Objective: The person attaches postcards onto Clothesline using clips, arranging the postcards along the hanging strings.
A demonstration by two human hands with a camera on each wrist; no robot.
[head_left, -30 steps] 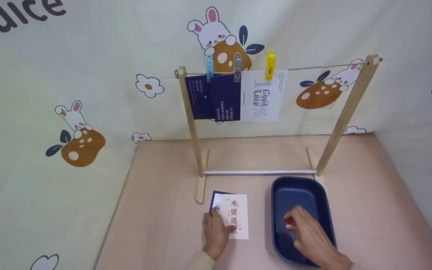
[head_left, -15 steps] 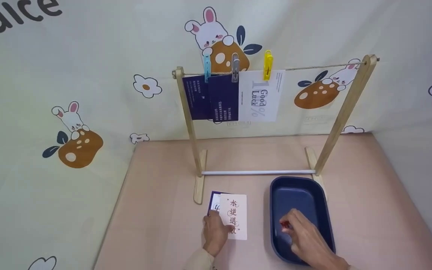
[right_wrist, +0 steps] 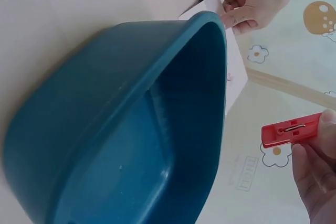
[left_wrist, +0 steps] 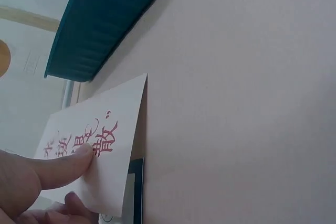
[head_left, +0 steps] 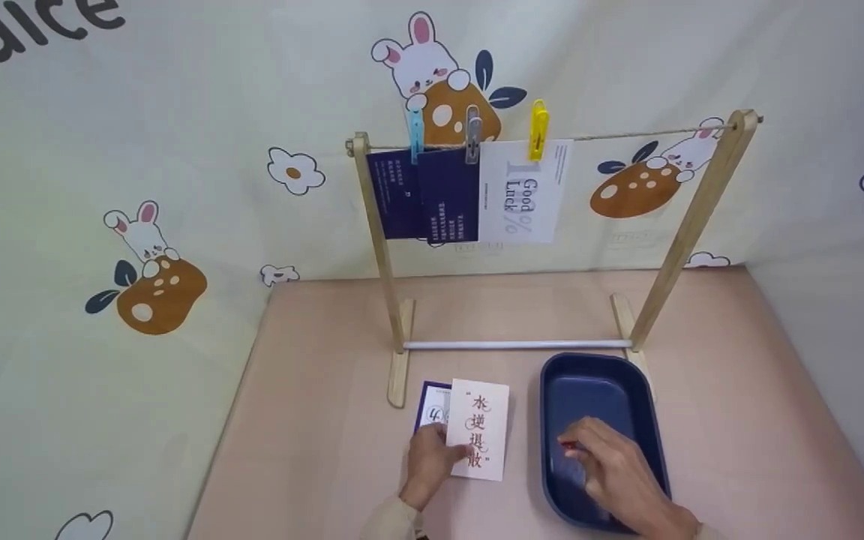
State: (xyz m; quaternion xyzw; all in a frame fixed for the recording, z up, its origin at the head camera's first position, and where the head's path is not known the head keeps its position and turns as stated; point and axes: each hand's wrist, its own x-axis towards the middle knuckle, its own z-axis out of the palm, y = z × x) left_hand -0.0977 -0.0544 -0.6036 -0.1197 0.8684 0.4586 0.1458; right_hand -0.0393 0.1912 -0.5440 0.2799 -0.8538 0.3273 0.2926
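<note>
My left hand [head_left: 430,459] pinches a white card [head_left: 483,420] with red Chinese characters, thumb on its face. In the left wrist view the card's near edge stands raised off the table. Beneath it lies another card [head_left: 433,409] with a dark blue border, partly covered. Over the dark blue basin [head_left: 597,367], my right hand [head_left: 619,469] pinches a red clothespin [right_wrist: 290,129] between thumb and fingers. On the rope hang two dark blue cards [head_left: 451,199] and a white "Good Luck" card [head_left: 526,195], clipped by a light blue clothespin [head_left: 417,133], a grey one and a yellow clothespin [head_left: 539,129].
A wooden rack [head_left: 691,232] carries the rope [head_left: 649,134] and has a white bar [head_left: 518,345] low between its feet. The basin sits in front of the rack's right foot. A printed cloth backdrop [head_left: 327,67] stands behind and at both sides of the pink tabletop [head_left: 327,390].
My left hand has lifted the white card and shifted it slightly right, uncovering more of the blue-bordered card. The right hand with the red clothespin has moved slightly left over the basin.
</note>
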